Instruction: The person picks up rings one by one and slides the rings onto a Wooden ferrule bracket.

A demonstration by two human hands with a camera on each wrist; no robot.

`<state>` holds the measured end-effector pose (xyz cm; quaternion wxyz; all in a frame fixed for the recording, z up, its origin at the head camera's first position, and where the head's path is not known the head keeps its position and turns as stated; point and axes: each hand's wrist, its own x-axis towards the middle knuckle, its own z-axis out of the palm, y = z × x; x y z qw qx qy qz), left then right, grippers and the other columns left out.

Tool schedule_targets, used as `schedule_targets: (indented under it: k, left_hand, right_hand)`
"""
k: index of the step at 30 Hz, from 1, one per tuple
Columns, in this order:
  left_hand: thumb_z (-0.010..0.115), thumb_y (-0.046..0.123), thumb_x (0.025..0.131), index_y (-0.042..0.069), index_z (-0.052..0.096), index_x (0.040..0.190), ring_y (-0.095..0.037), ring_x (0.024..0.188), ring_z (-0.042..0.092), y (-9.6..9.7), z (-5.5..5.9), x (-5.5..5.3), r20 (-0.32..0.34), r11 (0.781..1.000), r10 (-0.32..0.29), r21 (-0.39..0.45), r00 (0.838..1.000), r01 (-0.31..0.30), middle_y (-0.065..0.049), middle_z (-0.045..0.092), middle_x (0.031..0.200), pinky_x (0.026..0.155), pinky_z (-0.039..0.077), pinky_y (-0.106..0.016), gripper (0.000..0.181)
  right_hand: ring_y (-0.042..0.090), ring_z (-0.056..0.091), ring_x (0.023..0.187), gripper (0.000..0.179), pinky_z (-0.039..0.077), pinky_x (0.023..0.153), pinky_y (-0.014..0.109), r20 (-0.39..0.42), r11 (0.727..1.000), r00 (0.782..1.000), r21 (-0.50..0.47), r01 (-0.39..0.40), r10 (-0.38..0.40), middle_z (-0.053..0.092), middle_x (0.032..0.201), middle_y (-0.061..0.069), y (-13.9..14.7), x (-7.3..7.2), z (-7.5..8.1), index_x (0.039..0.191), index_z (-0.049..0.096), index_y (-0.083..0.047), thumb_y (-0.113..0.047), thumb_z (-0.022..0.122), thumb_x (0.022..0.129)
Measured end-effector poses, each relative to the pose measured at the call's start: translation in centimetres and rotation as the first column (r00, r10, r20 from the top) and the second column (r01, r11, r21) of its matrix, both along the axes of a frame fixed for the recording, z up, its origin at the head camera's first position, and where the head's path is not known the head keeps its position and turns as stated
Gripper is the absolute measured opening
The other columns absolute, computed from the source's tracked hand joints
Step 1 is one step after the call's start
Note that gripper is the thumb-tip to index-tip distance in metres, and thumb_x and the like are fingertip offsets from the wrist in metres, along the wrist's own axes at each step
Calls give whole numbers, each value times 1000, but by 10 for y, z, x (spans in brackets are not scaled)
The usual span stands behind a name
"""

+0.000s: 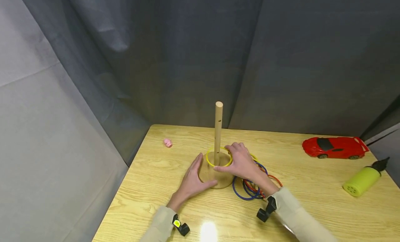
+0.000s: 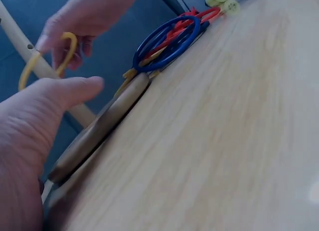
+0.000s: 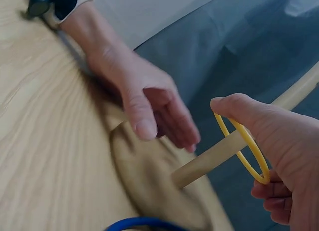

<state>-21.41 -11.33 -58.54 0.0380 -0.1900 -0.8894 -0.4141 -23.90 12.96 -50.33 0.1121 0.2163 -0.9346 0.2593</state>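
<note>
A wooden peg [image 1: 218, 127] stands upright on a round wooden base [image 1: 224, 178]. My right hand [image 1: 242, 164] pinches a yellow ring [image 3: 255, 152] between thumb and fingers. The ring encircles the peg low down, above the base. To the left of the base is my left hand [image 1: 191, 182], its thumb spread from the fingers around the near-left side and holding nothing. Under my right forearm, beside the base, lies a pile of loose rings, among them a blue ring [image 1: 247, 199] and a red ring [image 1: 276, 178], partly hidden by that arm.
At the back left of the table [image 1: 150, 186] is a small pink pig figure [image 1: 167, 142]. A red toy car [image 1: 335, 148] sits at the back right, with a yellow-green bottle [image 1: 360, 182] with a black tip lying in front of it. Dark curtains [image 1: 187, 61] hang behind the table.
</note>
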Motion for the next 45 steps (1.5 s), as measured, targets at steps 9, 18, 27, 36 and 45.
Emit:
schedule_targets:
  k: [9,18,27,36,45]
  left_hand:
    - [80,79,70,2,18,166,-31,157,27,-4,-3,1,-55,972,7,-235,998,-20,-18,25,171,125,32,-51,138]
    - [67,90,71,1,21,165,-27,159,23,-7,-5,0,-60,942,25,-334,998,-44,-16,27,171,130,22,-44,138]
    - [62,93,73,3,21,166,-24,160,21,-9,-8,0,-71,924,16,-381,997,-42,-13,27,172,131,20,-44,136]
    - [58,94,75,4,21,166,-24,160,20,-10,-9,-2,-85,917,13,-395,996,-46,-11,25,173,131,19,-43,134]
    - [60,94,73,4,21,166,-23,160,20,-11,-10,-1,-90,919,13,-390,996,-47,-11,24,173,132,18,-41,136]
  right_hand:
    - [27,48,98,99,44,83,42,40,997,999,81,8,-11,58,107,9,-2,-1,-30,129,69,2,-77,81,69]
    - [25,45,100,100,40,80,40,40,991,999,134,14,-19,54,109,6,-6,-4,-44,131,70,-2,-78,83,67]
    - [35,50,122,99,46,99,54,7,982,1000,188,-13,12,58,128,13,-11,1,-46,130,67,0,-78,80,70]
    - [37,51,135,100,44,110,58,-33,992,999,127,-19,23,59,141,17,-4,19,-21,142,58,2,-68,83,75]
    - [39,46,139,102,41,110,65,-51,998,997,36,56,-54,54,147,18,31,49,-23,148,52,-1,-62,87,74]
